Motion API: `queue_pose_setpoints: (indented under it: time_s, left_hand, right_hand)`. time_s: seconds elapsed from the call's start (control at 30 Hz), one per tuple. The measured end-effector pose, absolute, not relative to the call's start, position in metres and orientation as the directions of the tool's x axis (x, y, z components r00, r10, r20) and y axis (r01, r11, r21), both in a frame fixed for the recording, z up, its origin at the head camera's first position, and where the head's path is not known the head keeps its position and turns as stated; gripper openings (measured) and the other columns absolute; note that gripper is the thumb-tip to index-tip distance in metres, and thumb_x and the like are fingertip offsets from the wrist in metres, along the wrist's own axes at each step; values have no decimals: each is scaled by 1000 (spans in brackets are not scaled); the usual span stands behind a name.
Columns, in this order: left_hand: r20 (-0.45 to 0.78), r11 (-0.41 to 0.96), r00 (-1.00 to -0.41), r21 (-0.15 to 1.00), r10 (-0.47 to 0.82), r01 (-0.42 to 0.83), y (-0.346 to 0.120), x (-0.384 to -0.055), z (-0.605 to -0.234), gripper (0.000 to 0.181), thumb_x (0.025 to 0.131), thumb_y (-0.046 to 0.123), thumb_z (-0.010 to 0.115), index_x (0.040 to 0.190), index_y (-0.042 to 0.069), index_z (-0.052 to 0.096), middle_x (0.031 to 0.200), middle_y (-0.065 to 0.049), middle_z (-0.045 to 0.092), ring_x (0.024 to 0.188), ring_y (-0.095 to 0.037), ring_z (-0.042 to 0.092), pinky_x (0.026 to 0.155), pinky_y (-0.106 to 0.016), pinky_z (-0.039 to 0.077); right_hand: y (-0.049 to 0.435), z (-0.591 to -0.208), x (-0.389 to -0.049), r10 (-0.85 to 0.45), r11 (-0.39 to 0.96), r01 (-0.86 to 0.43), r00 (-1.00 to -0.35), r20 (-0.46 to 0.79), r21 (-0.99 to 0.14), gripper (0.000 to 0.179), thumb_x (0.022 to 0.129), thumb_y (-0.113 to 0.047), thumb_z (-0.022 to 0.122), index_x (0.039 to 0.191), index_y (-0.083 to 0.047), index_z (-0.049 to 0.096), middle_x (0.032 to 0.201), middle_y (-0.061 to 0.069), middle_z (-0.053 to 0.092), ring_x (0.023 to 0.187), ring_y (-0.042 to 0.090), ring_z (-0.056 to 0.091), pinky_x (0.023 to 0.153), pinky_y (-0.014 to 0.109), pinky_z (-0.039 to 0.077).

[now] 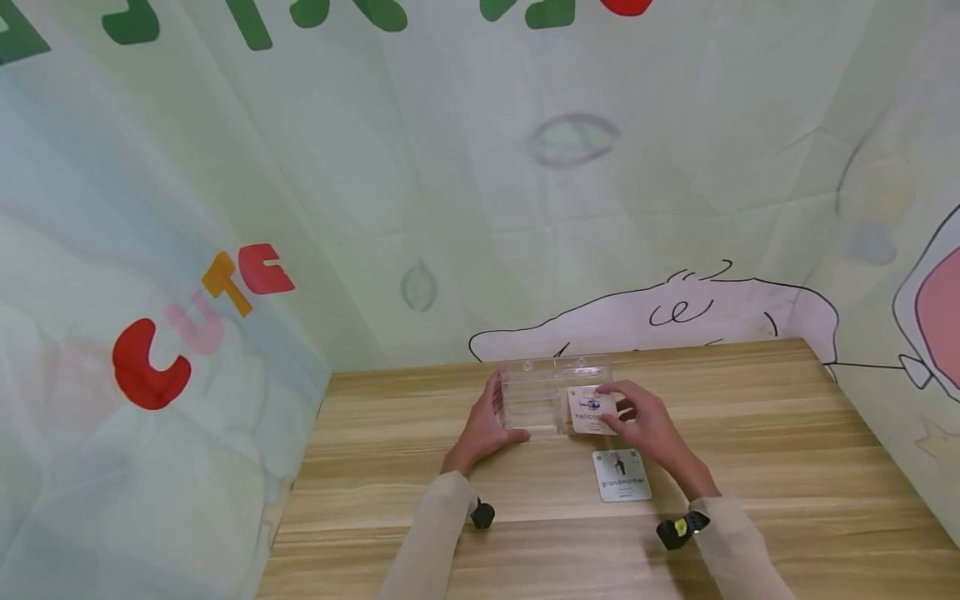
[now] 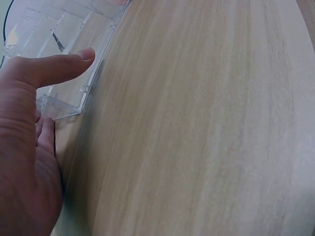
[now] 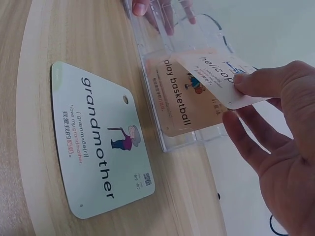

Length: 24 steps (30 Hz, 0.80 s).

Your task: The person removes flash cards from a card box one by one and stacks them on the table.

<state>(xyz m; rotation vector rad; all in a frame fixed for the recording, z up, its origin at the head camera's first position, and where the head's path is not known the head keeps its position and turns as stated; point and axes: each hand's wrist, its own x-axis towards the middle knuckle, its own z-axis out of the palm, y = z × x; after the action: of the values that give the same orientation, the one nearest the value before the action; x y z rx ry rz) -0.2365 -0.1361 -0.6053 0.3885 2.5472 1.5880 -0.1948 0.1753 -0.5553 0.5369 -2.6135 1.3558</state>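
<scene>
A clear plastic box (image 1: 529,404) with compartments lies on the table. My left hand (image 1: 481,427) grips its left end, the thumb over the front edge and the fingers at the side. In my right hand (image 1: 651,427), thumb and fingers pinch a flash card reading "helicopter" (image 1: 582,419), tilted over the box's right compartment. Under it, in the right wrist view, a "play basketball" card (image 3: 173,101) lies in that compartment. A "grandmother" card (image 1: 622,483) lies face up on the table in front of the box, below my right hand.
The wood-grain table (image 1: 555,550) ends at the back against a printed cloth backdrop (image 1: 465,183), which also hangs along the left side. A dark wrist device (image 1: 673,533) sits at my right cuff, and another device (image 1: 483,514) at my left.
</scene>
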Motion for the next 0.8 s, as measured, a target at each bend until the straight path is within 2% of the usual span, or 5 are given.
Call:
queue_pose_setpoints:
  time_s: [0.17,0.63,0.8]
  left_hand:
    - [33,425,-960,892,276,153,-136,-237,-607,128,74,14,98,169,8,12,172,-19,30,159,-34,32,130,-43,32]
    - [21,451,-962,880,274,147,-136,-238,-609,128,75,17,98,169,10,12,173,-17,29,159,-32,31,130,-43,31]
    - [7,460,-963,877,270,136,-137,-238,-609,128,76,17,98,170,12,11,173,-16,28,160,-31,31,130,-42,31]
  right_hand:
    - [178,-553,-193,-242,541,-345,-937,250,-767,48,91,-1,82,136,-8,66,133,18,68,92,23,72,78,32,67]
    - [195,-557,-180,-275,488,-306,-943,188,-818,50,89,1,83,135,-3,66,134,20,68,93,21,71,84,30,66]
    - [201,-561,-174,-291,502,-277,-946,142,-819,51,88,0,83,136,-3,66,135,20,67,90,16,69,84,29,66]
